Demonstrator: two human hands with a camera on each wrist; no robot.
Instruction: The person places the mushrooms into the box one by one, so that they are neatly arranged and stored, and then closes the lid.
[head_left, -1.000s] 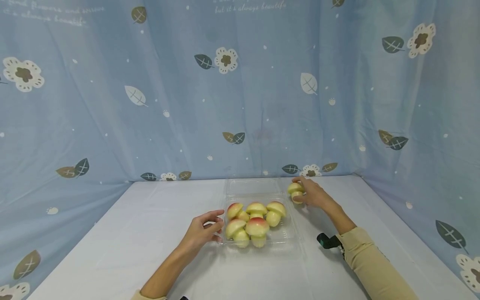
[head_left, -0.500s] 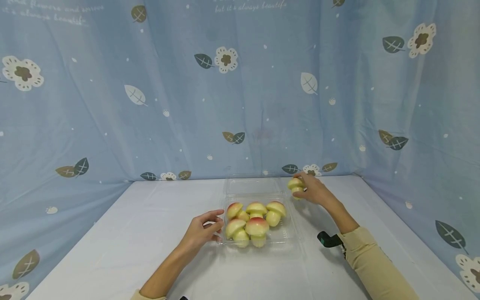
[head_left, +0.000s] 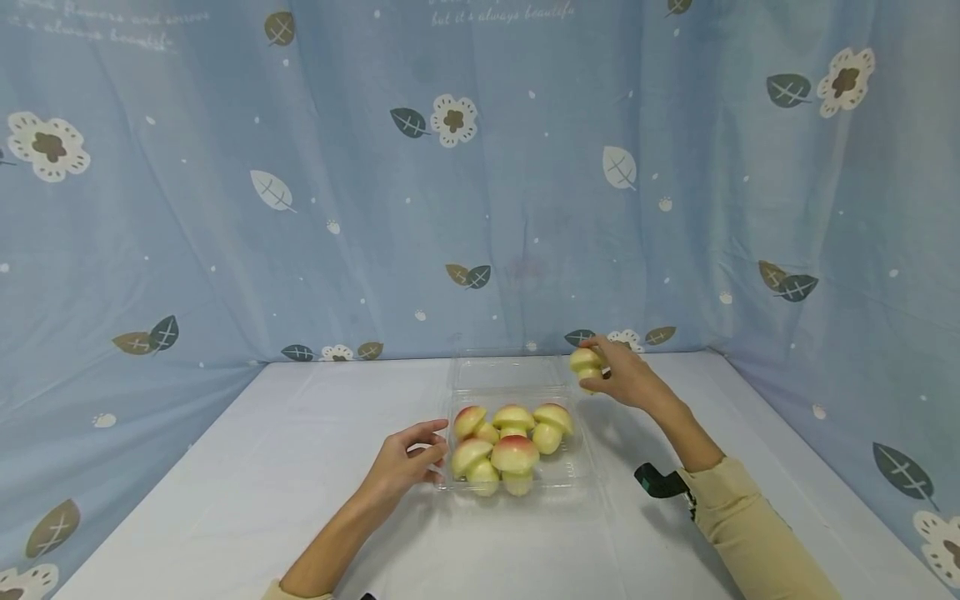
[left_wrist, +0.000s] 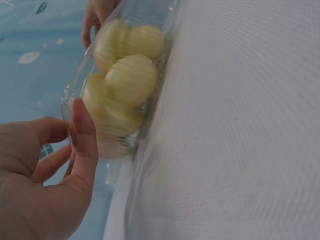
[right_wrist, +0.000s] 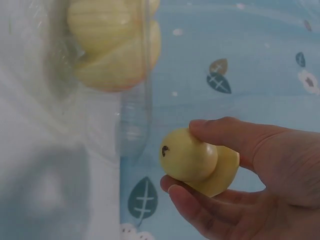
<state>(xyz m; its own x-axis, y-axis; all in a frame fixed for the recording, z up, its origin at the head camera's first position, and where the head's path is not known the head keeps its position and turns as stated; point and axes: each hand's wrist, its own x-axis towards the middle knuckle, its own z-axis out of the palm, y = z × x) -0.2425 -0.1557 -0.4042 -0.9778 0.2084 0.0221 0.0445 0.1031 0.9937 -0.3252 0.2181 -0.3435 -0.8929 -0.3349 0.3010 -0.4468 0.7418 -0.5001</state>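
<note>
A clear plastic clamshell box (head_left: 564, 483) lies on the table with its lid (head_left: 510, 372) folded back. Inside are several yellow toy mushrooms (head_left: 514, 454), some with reddish caps. My left hand (head_left: 403, 460) is at the box's left side; in the left wrist view its thumb and fingers pinch the rim. My right hand (head_left: 633, 379) holds another toy mushroom (head_left: 585, 363) above the table, right of the lid. Thumb and fingers grip it from both sides in the right wrist view, where the stem end (right_wrist: 185, 155) shows a small dark mark.
A white cloth covers the table (head_left: 315, 433). Behind and at both sides hangs a blue curtain (head_left: 360, 208) with leaves and flowers. A black wrist-worn device (head_left: 660, 481) sticks out beneath my right forearm.
My right hand has lifted its toy mushroom off the table and shifted it slightly left, towards the lid. The left hand and the box have stayed in place.
</note>
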